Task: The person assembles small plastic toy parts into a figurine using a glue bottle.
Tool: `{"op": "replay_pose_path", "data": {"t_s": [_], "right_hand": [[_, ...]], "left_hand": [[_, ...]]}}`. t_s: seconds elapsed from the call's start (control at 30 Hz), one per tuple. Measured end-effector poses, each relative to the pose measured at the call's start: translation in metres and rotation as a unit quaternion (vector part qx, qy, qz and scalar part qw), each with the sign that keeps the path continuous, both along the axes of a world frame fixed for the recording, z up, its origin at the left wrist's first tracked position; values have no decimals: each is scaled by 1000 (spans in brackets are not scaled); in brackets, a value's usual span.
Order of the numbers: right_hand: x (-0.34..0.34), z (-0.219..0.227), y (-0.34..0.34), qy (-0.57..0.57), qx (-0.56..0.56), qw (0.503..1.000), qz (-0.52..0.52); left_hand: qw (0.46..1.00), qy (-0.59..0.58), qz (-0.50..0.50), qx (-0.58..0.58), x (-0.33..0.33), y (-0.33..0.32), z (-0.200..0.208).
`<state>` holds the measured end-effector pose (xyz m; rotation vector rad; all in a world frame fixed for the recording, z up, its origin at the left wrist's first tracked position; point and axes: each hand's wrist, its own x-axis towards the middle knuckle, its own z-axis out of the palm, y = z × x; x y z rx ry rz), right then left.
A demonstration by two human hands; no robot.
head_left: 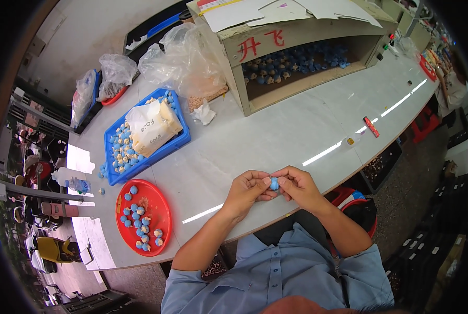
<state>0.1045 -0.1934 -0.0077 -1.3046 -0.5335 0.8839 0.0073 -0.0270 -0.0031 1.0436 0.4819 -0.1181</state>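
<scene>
Blue plastic makes up the tray (pixel 161 153) on the left, which holds lots of little blue and cream balls and a white bag (pixel 154 127) lying on top of them. Just below it sits a round red plate (pixel 161 209) with some small balls (pixel 134 189) resting on it, blue with pale bits. Next, near the close edge of the table (pixel 218 146), come the person's two hands. One blue ball (pixel 274 183) is between them, well apart from the red plate. The left hand (pixel 249 189) pinches it from one side with thumb and fingers, and the right hand (pixel 299 187) pinches it from the other. The step seems to be working on this one ball with the fingertips, but the fingers hide just what they do. The next move likely calls for a soft, steady pinch, because so small a ball could slip away. Past the hands, at the back, stands a big box (pixel 328 39) with more blue balls inside. Farther right lies a little red stick (pixel 371 126).
</scene>
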Motion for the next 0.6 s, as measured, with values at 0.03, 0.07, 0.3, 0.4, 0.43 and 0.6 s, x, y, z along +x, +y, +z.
{"op": "replay_pose_path", "data": {"t_s": [0.03, 0.07, 0.3, 0.4, 0.43, 0.6], "right_hand": [[0, -1, 0, -2, -2, 1000, 3], [1, -4, -1, 1, 3, 1000, 6], [0, -4, 0, 9, -2, 1000, -6], [-1, -4, 1, 4, -8, 1000, -20], [-2, -4, 1, 3, -8, 1000, -17], [-7, -9, -5, -10, 79, 996, -36]], "left_hand": [[1000, -2, 3, -2, 0, 0, -1], [1000, -5, -3, 2, -1, 0, -2], [1000, -13, -9, 20, -3, -2, -4], [991, -105, -22, 77, -6, -7, -5], [991, -106, -19, 76, -7, -9, -5], [983, -148, -6, 107, -8, -11, -4]]}}
